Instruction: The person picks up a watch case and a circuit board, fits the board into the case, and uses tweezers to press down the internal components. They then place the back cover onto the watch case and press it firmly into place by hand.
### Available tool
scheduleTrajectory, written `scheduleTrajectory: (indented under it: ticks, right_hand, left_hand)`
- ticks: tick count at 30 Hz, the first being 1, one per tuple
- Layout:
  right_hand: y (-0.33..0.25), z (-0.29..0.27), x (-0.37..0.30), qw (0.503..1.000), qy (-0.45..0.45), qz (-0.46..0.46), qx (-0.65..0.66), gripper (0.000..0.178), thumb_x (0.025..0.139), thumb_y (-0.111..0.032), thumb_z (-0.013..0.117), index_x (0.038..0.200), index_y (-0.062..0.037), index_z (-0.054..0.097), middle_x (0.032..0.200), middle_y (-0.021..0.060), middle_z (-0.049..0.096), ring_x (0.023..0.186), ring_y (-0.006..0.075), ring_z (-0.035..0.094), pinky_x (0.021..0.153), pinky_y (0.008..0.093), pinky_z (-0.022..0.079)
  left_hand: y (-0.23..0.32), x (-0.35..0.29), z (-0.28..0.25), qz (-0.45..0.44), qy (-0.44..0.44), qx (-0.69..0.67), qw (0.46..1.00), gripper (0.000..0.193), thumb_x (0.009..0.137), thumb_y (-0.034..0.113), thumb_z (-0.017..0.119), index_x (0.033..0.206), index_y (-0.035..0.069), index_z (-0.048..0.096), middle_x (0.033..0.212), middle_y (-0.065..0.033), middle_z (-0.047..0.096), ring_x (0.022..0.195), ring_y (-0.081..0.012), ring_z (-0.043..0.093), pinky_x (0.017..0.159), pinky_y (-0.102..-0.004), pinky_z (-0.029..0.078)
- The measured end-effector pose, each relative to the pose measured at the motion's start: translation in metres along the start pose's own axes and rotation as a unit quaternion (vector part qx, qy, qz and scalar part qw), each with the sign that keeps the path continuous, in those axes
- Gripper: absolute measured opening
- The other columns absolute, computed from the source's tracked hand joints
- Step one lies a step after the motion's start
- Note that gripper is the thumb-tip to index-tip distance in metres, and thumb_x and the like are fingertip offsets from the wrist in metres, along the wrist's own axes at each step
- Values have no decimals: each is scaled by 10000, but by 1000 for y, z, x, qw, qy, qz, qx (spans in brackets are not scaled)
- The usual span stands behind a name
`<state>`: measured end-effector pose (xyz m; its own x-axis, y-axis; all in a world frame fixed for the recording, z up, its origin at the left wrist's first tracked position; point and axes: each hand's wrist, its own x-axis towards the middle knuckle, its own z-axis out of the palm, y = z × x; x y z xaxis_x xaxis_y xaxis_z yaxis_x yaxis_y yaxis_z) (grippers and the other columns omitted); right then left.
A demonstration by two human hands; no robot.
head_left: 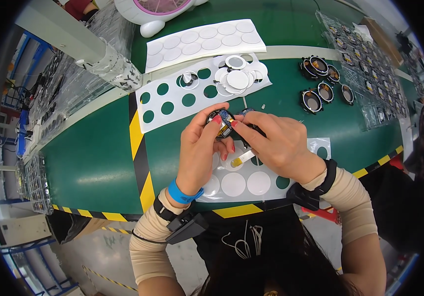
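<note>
Over the near part of the green bench, my left hand is closed around a small round black electronic module, its circuit board turned up and the thumb on its rim. My right hand is closed too, thumb and fingers pinched at the module's right side. A dark part shows between those fingers, mostly hidden, so I cannot make out what it is. Below the fingers hangs a white strip with a yellowish end. Under both hands lies a sheet of round white stickers, some of its holes showing green.
Farther off lies a punched white sheet with a pile of white discs, and behind it another sticker sheet. Several round black modules stand at right, beside clear trays of parts. A wrapped post rises at left.
</note>
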<state>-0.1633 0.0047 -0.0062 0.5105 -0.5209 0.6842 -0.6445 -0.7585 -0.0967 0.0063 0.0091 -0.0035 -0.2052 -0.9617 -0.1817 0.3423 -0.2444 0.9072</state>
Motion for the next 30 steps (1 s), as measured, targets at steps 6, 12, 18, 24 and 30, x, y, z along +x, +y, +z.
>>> scheduleTrajectory:
  ticks: [6,12,18,24,30]
  right_hand:
    - [-1,0,-1,1000,-17,6,3,301,597,-36,628,897,-48,639,865,67,592,671,173,612,489,240,463]
    - [-3,1,-2,1000,-20,8,2,299,599,-38,626,898,-48,641,857,65,593,662,174,610,488,242,463]
    - [-6,2,-2,1000,-15,1,10,307,594,-44,631,901,-47,639,861,60,588,653,169,607,484,246,458]
    - [-6,2,-3,1000,-18,8,18,308,595,-47,634,903,-47,637,870,59,586,650,168,605,488,250,459]
    - [1,2,-1,1000,12,9,16,300,600,-47,634,900,-54,637,862,57,588,649,166,604,481,237,455]
  left_hand:
    - [-1,0,1,11,-9,7,1000,301,891,89,369,1151,-11,483,807,-78,566,554,-107,529,436,-201,389]
    - [-2,0,3,8,10,8,1000,265,884,75,422,1122,-11,500,760,-58,562,525,-86,509,426,-195,376]
    - [-7,0,2,11,39,44,998,224,868,51,484,1082,-3,522,700,-22,548,489,-54,473,405,-178,322]
    - [-6,2,2,15,40,24,999,227,874,71,475,1085,2,521,704,-21,547,483,-58,467,412,-177,314]
    - [1,0,4,-9,3,-41,999,296,900,119,376,1140,-22,475,798,-59,545,542,-103,461,493,-212,369]
